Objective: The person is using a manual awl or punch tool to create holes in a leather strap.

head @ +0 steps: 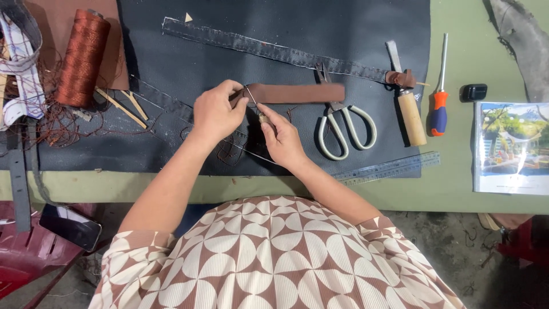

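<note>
Brown leather strip (pixel 297 93) lay flat at centre frame on the black mat (pixel 274 34), its left end pinched by the left hand (pixel 216 111). Right hand (pixel 281 137) was closed on a small wooden-handled tool (pixel 262 118) — likely an awl or needle, tip at the strip's left end. Stitching judged barely begun: no seam visible along the strip, most of its length bare. Strip looked smooth, matte, even-edged. Scissors (pixel 343 129) lay just right; thread spool (pixel 83 57) upper left — steel ruler (pixel 394 167) on the desk (pixel 457 189) lower right.
</note>
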